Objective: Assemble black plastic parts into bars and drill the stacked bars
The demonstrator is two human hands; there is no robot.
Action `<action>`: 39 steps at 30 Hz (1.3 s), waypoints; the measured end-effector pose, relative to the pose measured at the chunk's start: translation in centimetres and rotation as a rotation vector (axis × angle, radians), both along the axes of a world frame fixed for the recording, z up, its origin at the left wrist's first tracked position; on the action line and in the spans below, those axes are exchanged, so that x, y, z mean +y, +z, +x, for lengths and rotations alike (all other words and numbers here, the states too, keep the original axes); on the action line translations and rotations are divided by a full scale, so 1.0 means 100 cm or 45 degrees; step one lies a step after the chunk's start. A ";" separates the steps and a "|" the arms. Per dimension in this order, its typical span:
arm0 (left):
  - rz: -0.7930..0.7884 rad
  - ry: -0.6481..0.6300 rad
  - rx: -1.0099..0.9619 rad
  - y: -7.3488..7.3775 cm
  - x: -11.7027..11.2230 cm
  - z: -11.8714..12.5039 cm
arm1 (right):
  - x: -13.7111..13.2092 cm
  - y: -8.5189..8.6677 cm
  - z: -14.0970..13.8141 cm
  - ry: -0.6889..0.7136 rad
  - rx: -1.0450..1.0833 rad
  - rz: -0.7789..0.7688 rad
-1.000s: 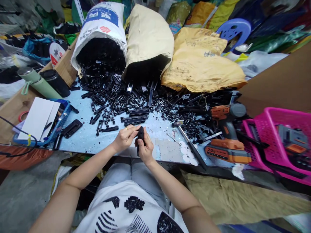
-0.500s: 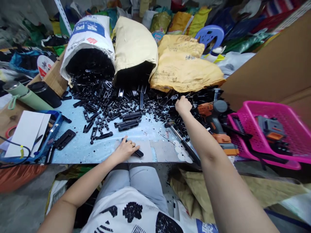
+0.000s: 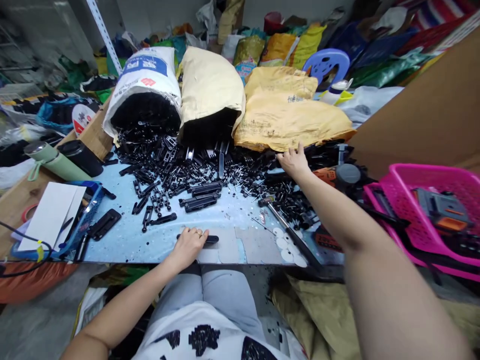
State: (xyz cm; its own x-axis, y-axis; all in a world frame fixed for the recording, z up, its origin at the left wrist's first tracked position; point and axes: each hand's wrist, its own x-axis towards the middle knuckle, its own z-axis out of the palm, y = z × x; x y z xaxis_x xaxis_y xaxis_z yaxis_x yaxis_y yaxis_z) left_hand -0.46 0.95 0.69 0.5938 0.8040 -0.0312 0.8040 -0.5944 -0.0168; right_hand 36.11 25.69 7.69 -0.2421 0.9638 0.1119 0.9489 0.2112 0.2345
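My left hand (image 3: 189,246) lies at the front of the table with its fingers closed over a long black plastic bar (image 3: 212,239), whose right end sticks out past the fingertips. Out to the right, my right hand (image 3: 294,161) touches the lower edge of the yellow sack (image 3: 285,127). Its fingers are apart, and I see nothing held in them. Loose black plastic parts (image 3: 268,162) lie beside and under that hand. Between my hands rest several similar black bars (image 3: 201,201) and a hammer (image 3: 287,225).
A white sack (image 3: 144,80) and a cream sack (image 3: 212,85) spill black parts and metal pins at the back. An orange power drill (image 3: 347,175) and pink basket (image 3: 423,200) stand right. A blue tray (image 3: 88,210), green bottle (image 3: 62,162) and black cup (image 3: 80,157) stand left.
My right hand has shifted up to the sack's edge and its fingers have spread. The black bar under my left hand has turned from slanting to nearly level. The view has tilted up slightly.
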 end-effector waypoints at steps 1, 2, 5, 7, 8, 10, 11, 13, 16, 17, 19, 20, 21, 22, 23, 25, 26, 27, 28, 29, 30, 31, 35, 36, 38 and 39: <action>-0.031 0.026 -0.003 0.000 0.001 0.000 | -0.013 0.005 -0.009 0.111 -0.040 0.019; -0.067 0.054 -0.016 -0.001 0.002 0.001 | -0.028 0.009 -0.020 0.225 -0.072 0.026; -0.168 0.094 -0.121 -0.002 0.006 0.004 | -0.093 0.006 -0.061 0.448 -0.098 -0.102; -0.230 0.053 -0.210 -0.002 0.010 0.007 | -0.144 -0.006 -0.087 0.575 -0.089 -0.336; -0.259 0.026 -0.245 -0.002 0.011 0.008 | -0.169 -0.014 -0.098 0.671 -0.067 -0.470; -0.306 -0.009 -0.286 0.000 0.013 0.009 | -0.210 -0.031 -0.114 0.850 0.000 -0.560; -0.319 -0.014 -0.297 0.002 0.013 0.010 | -0.224 -0.039 -0.118 0.911 0.024 -0.549; -0.334 -0.018 -0.303 0.005 0.013 0.011 | -0.239 -0.053 -0.123 0.942 0.044 -0.484; -0.355 -0.015 -0.288 0.009 0.012 0.012 | -0.242 -0.066 -0.126 0.849 0.077 -0.446; -0.362 -0.011 -0.279 0.010 0.012 0.013 | -0.241 -0.068 -0.126 0.810 0.096 -0.447; -0.372 -0.001 -0.267 0.012 0.012 0.013 | -0.242 -0.069 -0.128 0.756 0.124 -0.464; -0.375 0.000 -0.270 0.012 0.012 0.013 | -0.243 -0.069 -0.128 0.733 0.131 -0.472; -0.377 0.000 -0.279 0.012 0.011 0.013 | -0.244 -0.068 -0.129 0.711 0.135 -0.479; -0.380 -0.002 -0.292 0.012 0.011 0.013 | -0.246 -0.067 -0.129 0.693 0.138 -0.483; -0.382 -0.006 -0.306 0.012 0.010 0.013 | -0.248 -0.067 -0.130 0.680 0.141 -0.481; -0.380 -0.005 -0.322 0.011 0.009 0.013 | -0.251 -0.065 -0.131 0.680 0.145 -0.476; -0.373 -0.004 -0.322 0.010 0.009 0.013 | -0.252 -0.065 -0.132 0.690 0.146 -0.480; -0.365 -0.007 -0.321 0.010 0.008 0.014 | -0.254 -0.065 -0.133 0.697 0.148 -0.487; -0.356 -0.014 -0.321 0.009 0.008 0.014 | -0.255 -0.065 -0.134 0.693 0.152 -0.493; -0.347 -0.022 -0.322 0.008 0.008 0.014 | -0.256 -0.065 -0.135 0.679 0.157 -0.495; -0.337 -0.031 -0.324 0.008 0.008 0.013 | -0.257 -0.065 -0.136 0.656 0.163 -0.489; -0.328 -0.044 -0.327 0.007 0.008 0.013 | -0.258 -0.065 -0.137 0.631 0.168 -0.476; -0.305 -0.028 -0.388 0.004 0.007 0.009 | -0.262 -0.059 -0.141 0.623 0.162 -0.378; -0.303 -0.021 -0.414 0.003 0.006 0.008 | -0.262 -0.056 -0.142 0.635 0.151 -0.343; -0.279 -0.027 -0.472 0.001 0.005 0.006 | -0.261 -0.050 -0.144 0.661 0.125 -0.283; -0.258 -0.042 -0.499 0.000 0.005 0.004 | -0.260 -0.047 -0.145 0.678 0.113 -0.265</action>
